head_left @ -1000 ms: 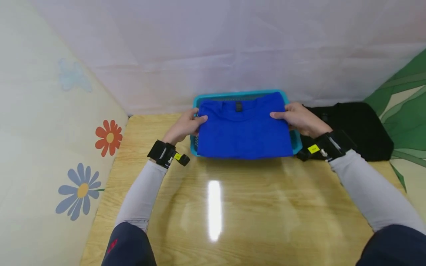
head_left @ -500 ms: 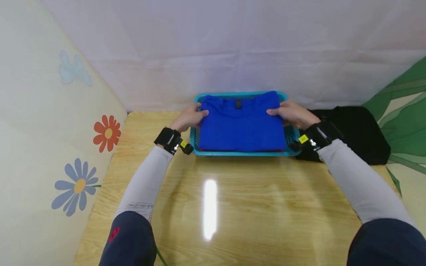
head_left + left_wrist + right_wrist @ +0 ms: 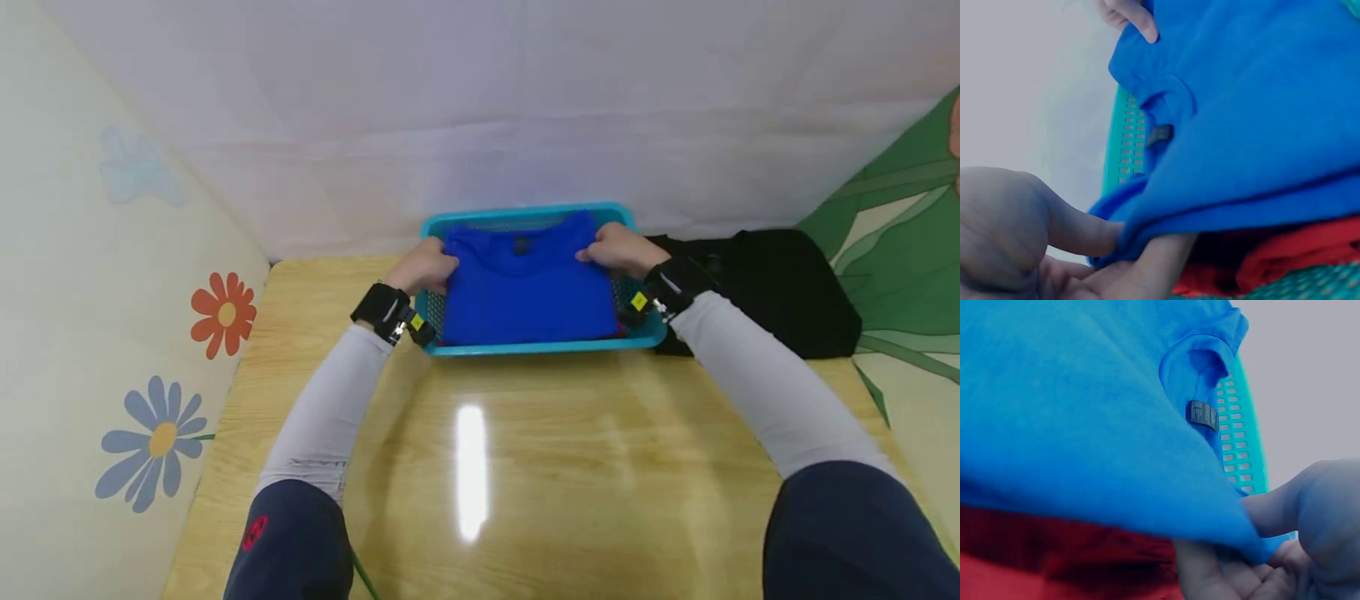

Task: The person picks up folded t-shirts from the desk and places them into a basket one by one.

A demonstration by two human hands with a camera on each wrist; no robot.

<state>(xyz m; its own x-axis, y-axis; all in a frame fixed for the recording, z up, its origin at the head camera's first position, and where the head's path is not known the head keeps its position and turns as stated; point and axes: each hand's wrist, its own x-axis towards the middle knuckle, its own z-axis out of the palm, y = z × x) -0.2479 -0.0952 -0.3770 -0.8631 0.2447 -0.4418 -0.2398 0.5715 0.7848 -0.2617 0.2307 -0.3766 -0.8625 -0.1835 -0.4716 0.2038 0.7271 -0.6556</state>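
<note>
A folded blue T-shirt [image 3: 528, 296] with a dark neck label [image 3: 1202, 414] lies within the rim of a turquoise plastic basket [image 3: 525, 348]. My left hand [image 3: 423, 265] pinches its left edge, thumb on top and fingers underneath, as the left wrist view shows. At the opposite edge my right hand [image 3: 618, 248] pinches the shirt near the shoulder, fingers tucked below the cloth. Beneath the blue shirt, red cloth [image 3: 1297, 253] shows in the basket, most of it covered.
A black folded garment [image 3: 780, 292] lies right of the basket on the wooden table [image 3: 555, 467]. Behind the basket hangs a white cloth backdrop [image 3: 450, 100]. A wall with painted flowers [image 3: 161, 437] stands on the left.
Both hands have lowered the blue shirt from over the basket's front rim to inside it. The front rim and a bit of red cloth now show.
</note>
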